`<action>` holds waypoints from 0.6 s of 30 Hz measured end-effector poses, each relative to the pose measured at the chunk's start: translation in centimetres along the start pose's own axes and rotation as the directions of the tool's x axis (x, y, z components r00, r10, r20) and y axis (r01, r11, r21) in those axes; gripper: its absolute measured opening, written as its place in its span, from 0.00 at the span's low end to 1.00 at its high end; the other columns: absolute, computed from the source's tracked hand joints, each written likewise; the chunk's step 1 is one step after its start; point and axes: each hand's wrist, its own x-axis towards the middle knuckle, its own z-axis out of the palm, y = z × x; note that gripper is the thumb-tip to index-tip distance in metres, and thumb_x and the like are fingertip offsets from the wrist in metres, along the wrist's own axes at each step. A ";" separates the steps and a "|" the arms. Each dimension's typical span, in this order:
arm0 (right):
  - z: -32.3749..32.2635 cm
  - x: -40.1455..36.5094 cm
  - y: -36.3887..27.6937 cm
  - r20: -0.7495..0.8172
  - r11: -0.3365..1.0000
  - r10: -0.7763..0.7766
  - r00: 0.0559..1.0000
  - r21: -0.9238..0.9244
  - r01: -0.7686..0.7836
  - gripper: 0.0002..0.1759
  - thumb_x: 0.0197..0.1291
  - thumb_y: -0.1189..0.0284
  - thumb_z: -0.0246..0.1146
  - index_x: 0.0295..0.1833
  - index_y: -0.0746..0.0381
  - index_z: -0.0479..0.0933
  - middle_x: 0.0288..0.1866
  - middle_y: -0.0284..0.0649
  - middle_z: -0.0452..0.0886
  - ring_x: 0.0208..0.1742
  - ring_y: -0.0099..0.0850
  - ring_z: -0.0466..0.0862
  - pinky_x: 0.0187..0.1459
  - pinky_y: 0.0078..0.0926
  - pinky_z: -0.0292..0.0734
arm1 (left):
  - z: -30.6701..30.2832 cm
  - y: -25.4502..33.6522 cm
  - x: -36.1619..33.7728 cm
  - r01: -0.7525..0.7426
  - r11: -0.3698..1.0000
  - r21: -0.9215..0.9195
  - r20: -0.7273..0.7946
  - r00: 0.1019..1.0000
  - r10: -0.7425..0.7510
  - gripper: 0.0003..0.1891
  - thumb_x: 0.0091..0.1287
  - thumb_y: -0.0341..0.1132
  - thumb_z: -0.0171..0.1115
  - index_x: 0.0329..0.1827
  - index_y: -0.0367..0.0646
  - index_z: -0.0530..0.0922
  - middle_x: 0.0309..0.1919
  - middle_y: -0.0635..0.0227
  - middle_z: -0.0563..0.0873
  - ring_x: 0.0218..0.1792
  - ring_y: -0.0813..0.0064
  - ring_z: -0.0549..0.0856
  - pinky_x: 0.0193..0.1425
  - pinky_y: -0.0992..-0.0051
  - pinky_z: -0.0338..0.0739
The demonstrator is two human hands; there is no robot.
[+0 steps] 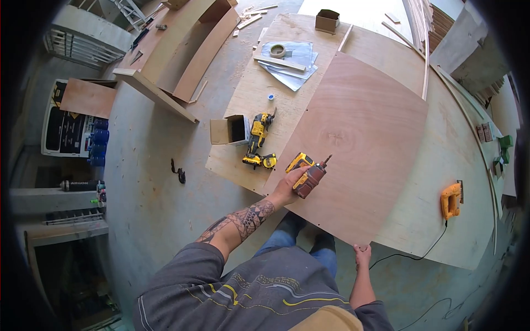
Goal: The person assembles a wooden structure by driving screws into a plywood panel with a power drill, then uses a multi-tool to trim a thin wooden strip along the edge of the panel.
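My left hand (287,185) is wrapped round the grip of a cordless drill (310,180), which has a dark red body and a yellow-and-black battery. Its bit points up and to the right over a reddish plywood panel (353,132). At the panel's near corner, my right hand (362,256) is closed on the edge, with its fingers partly hidden. The panel lies over a paler plywood sheet (408,231). Left of the drill are a yellow multi-tool (258,135), a tape measure (269,160) and an open cardboard box (222,131).
An orange jigsaw (450,201) with a black cord rests on the right. Papers (290,60) with a tape roll (277,51) lie farther back, near a small box (327,21). A long wooden box frame (207,52) stands at upper left. A black strap (179,172) lies on the floor.
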 end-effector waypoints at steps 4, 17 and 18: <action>0.7 -2.0 -2.4 -0.119 0.968 0.096 0.988 -0.220 -0.121 0.40 0.60 0.63 0.79 0.73 0.70 0.72 0.66 0.49 0.84 0.65 0.42 0.85 0.66 0.40 0.79 | -2.4 -1.7 0.3 0.102 0.978 -0.182 0.046 0.994 -0.095 0.27 0.68 0.33 0.75 0.70 0.45 0.78 0.56 0.54 0.89 0.58 0.53 0.88 0.63 0.63 0.82; -5.3 -19.5 -3.6 0.247 0.816 0.199 0.948 -0.577 -0.021 0.26 0.73 0.56 0.65 0.63 0.66 0.83 0.51 0.47 0.92 0.52 0.37 0.92 0.55 0.40 0.84 | -15.4 -9.3 4.3 0.105 0.993 0.061 -0.310 0.947 -0.081 0.22 0.67 0.25 0.63 0.65 0.37 0.82 0.55 0.50 0.88 0.57 0.51 0.87 0.62 0.60 0.83; -5.8 -21.6 -1.5 0.283 0.754 0.255 0.925 -0.657 -0.007 0.23 0.75 0.59 0.63 0.63 0.66 0.83 0.50 0.47 0.92 0.50 0.35 0.91 0.55 0.37 0.84 | -16.9 -14.0 4.9 0.175 0.971 0.165 -0.527 0.847 -0.064 0.21 0.69 0.28 0.61 0.65 0.35 0.80 0.56 0.48 0.86 0.58 0.48 0.85 0.64 0.58 0.80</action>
